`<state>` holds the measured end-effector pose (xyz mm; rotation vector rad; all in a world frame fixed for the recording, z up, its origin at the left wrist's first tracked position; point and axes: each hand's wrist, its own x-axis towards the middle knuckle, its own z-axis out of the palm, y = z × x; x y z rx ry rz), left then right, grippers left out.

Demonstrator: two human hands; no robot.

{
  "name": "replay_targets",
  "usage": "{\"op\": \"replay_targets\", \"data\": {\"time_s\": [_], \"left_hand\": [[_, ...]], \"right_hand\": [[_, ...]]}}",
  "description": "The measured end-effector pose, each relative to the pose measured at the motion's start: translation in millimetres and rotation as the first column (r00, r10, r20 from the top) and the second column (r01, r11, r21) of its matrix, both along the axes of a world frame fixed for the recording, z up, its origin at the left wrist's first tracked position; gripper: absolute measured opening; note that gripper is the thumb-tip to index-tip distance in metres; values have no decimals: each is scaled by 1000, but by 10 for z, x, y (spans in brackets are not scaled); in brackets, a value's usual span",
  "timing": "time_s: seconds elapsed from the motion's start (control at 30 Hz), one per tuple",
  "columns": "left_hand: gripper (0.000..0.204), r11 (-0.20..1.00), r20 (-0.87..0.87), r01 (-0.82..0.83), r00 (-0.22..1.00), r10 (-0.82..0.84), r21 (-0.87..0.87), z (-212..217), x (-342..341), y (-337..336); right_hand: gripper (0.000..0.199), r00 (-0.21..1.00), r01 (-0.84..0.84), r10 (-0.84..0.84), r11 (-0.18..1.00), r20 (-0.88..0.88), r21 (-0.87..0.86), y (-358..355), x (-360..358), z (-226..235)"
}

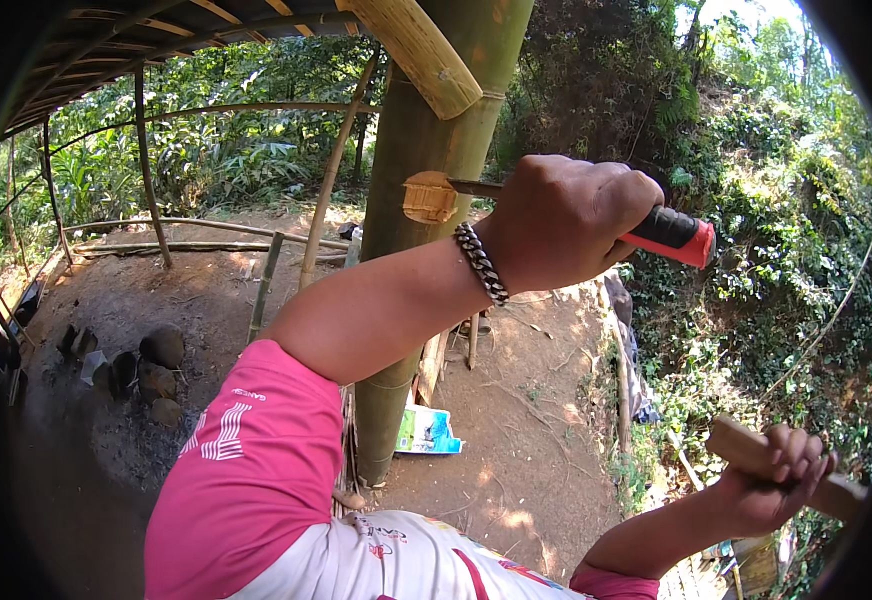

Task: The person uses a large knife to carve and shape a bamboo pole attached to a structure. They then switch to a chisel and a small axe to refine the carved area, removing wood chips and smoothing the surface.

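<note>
My left hand (571, 222) is closed around the black and red handle of a chisel (681, 238). The metal blade points left and reaches a pale, freshly cut patch (428, 200) in the side of a thick green bamboo post (401, 270). Whether the tip has sunk into the patch, I cannot tell. Out at the lower right, apart from the chisel, my right hand (771, 485) grips a short squared wooden block (741, 447), its fingers wrapped round the middle.
Above the chisel, a cut bamboo pole (426, 60) juts against the post. A blue, white and green sheet (430, 430) lies by its foot. Stones (161, 347) sit on dark ground at left, with a bamboo rail (186, 222) behind. A leafy bank (766, 270) rises at right.
</note>
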<state>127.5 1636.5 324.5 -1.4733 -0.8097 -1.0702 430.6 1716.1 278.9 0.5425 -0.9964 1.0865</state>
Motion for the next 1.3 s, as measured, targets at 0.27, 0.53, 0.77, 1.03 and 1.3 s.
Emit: {"op": "replay_targets", "data": {"time_s": [0.27, 0.53, 0.77, 1.03, 1.3], "left_hand": [[33, 999, 7, -31, 999, 31, -9, -46, -30, -54], [31, 999, -11, -53, 999, 53, -13, 32, -90, -74], [33, 998, 25, -56, 998, 57, -38, -28, -91, -48], [34, 998, 43, -60, 997, 60, -18, -47, -67, -9], [37, 999, 56, -43, 998, 42, 8, 66, -41, -19]], "right_hand": [[18, 918, -10, 23, 999, 396, -34, -128, -176, -147], [14, 686, -102, 63, 995, 725, 10, -249, -353, -199], [21, 845, 218, -239, 971, 478, 99, -311, -771, -264], [14, 988, 149, -154, 974, -13, -171, -387, -715, -75], [23, 998, -6, 6, 1000, 68, -1, -83, -359, 16]]}}
